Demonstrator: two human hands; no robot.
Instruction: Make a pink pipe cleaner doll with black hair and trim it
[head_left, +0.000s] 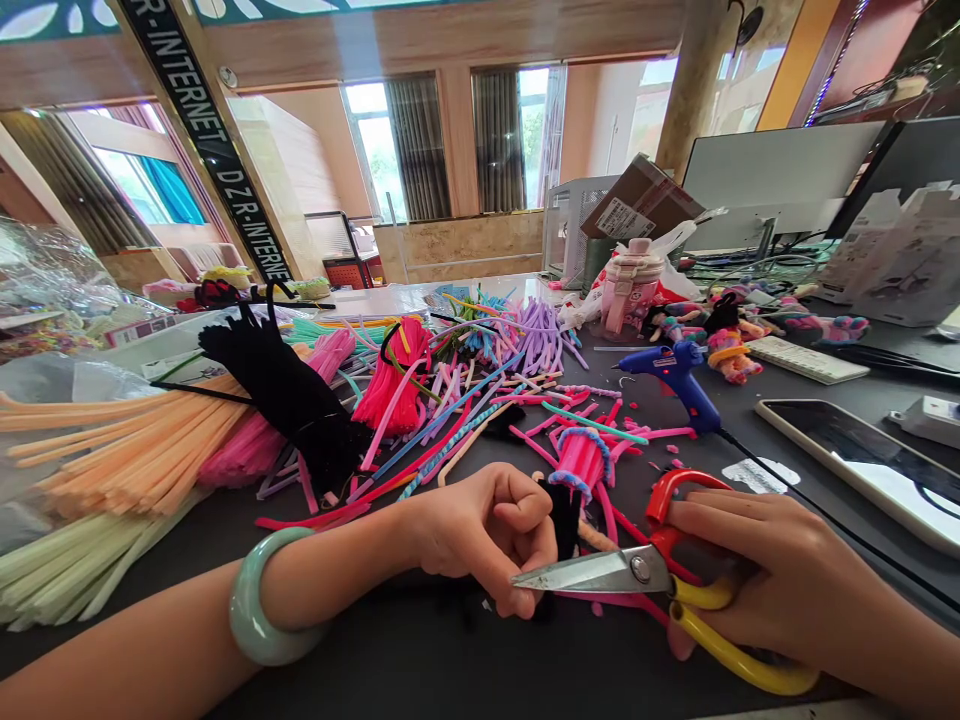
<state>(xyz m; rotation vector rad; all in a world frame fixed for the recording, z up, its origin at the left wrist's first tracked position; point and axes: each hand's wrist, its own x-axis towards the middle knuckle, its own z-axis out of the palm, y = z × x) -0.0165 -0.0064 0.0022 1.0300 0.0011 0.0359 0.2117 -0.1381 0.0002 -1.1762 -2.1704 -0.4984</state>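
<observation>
My left hand is closed in a pinch near the middle, and what its fingertips hold is too small to name. A green bangle circles that wrist. My right hand grips scissors by their red and yellow handles. The closed-looking blades point left, and their tip meets the thumb and fingertips of my left hand. Just behind both hands lies a pink pipe-cleaner piece with blue twisted edging, beside a black fuzzy piece partly hidden by my left hand.
Bundles of orange, black and pink pipe cleaners lie left and centre. A blue glue gun with a cable, a phone, a white keyboard, a pink bottle and small dolls are to the right.
</observation>
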